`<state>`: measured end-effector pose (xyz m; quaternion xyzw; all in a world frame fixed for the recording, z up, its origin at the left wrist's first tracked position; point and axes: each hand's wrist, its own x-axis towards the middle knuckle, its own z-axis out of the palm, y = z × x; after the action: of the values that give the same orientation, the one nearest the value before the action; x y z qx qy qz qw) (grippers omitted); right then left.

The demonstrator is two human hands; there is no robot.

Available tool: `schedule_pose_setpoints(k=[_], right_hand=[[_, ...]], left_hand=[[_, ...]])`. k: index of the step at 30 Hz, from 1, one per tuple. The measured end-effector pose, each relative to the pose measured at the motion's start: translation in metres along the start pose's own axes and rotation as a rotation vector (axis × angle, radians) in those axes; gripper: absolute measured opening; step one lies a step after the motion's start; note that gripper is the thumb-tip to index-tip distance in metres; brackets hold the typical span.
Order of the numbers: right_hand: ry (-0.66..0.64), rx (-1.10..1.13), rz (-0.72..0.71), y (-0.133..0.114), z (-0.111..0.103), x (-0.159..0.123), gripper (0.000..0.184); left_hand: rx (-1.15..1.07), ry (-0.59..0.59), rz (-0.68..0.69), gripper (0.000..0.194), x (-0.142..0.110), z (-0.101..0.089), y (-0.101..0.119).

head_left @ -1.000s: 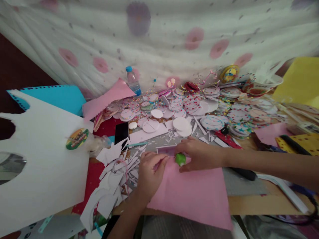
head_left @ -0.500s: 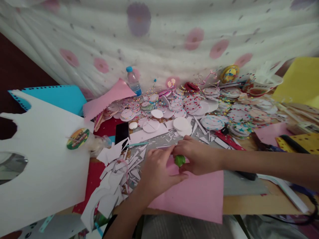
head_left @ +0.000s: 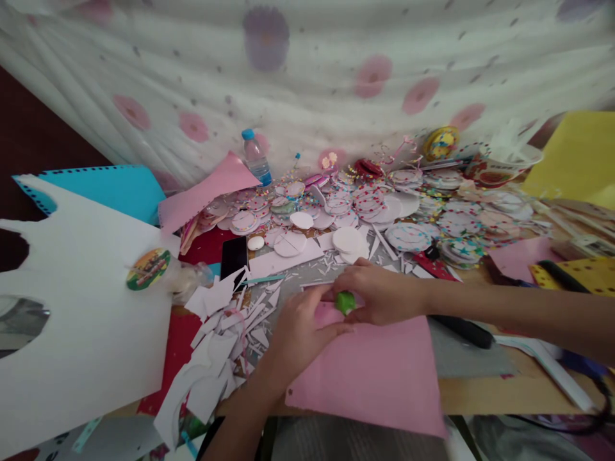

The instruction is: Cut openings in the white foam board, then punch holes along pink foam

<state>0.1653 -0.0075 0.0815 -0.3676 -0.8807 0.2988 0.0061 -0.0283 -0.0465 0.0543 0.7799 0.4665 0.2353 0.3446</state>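
Observation:
A small bright green paper punch [head_left: 344, 302] sits at the far edge of a pink sheet [head_left: 379, 378], mostly covered by fingers. My right hand [head_left: 382, 291] is closed round it from the right, fingers curled over its far side and thumb at its near side. On the left, my left hand [head_left: 300, 330] holds the sheet, its fingertips close to the punch and its thumb lying across the paper. What the fingertips grip underneath is hidden. The near end of the sheet hangs over the table edge, with a small hole by its left corner.
White paper scraps [head_left: 216, 358] lie left of the hands, near a black phone [head_left: 234, 261]. Behind are decorated paper discs [head_left: 336, 205] and a water bottle [head_left: 257, 160]. A large white cut sheet [head_left: 106, 339] leans at left. A black-handled tool [head_left: 464, 331] lies under my right forearm.
The pink sheet has turned slightly, its near right corner swinging right. Both hands have shifted a little away from me with the punch, and my left thumb has moved slightly left.

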Motion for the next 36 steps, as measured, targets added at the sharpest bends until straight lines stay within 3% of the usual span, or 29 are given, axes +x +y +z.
schedule_pose_setpoints(k=[2, 4, 10, 16, 21, 26, 32, 36], right_hand=[[-0.01, -0.017, 0.043, 0.002, -0.001, -0.002, 0.024], [-0.026, -0.033, 0.069, 0.003, -0.001, -0.003, 0.025], [-0.045, -0.044, 0.047, -0.003, -0.001, -0.007, 0.027], [-0.012, -0.054, 0.041, -0.005, -0.001, -0.005, 0.025], [0.01, -0.095, 0.026, -0.005, 0.002, -0.005, 0.022], [0.048, -0.102, -0.015, -0.01, 0.005, -0.003, 0.021], [0.024, -0.109, -0.002, -0.01, 0.011, -0.001, 0.008], [0.035, -0.078, -0.015, -0.003, 0.01, -0.001, 0.015]], left_hand=[[-0.007, 0.016, -0.029, 0.025, -0.003, -0.002, -0.003], [0.02, 0.064, -0.044, 0.013, -0.005, -0.002, -0.006], [0.012, 0.18, 0.032, 0.014, -0.006, 0.001, -0.005], [-0.015, 0.214, 0.045, 0.013, -0.008, 0.002, -0.002], [0.0, 0.157, 0.012, 0.015, -0.006, -0.004, 0.006], [0.138, 0.055, 0.006, 0.048, 0.001, -0.008, 0.017], [0.206, -0.034, -0.023, 0.041, 0.004, 0.0, 0.011], [0.191, -0.063, -0.059, 0.043, 0.001, -0.002, 0.006]])
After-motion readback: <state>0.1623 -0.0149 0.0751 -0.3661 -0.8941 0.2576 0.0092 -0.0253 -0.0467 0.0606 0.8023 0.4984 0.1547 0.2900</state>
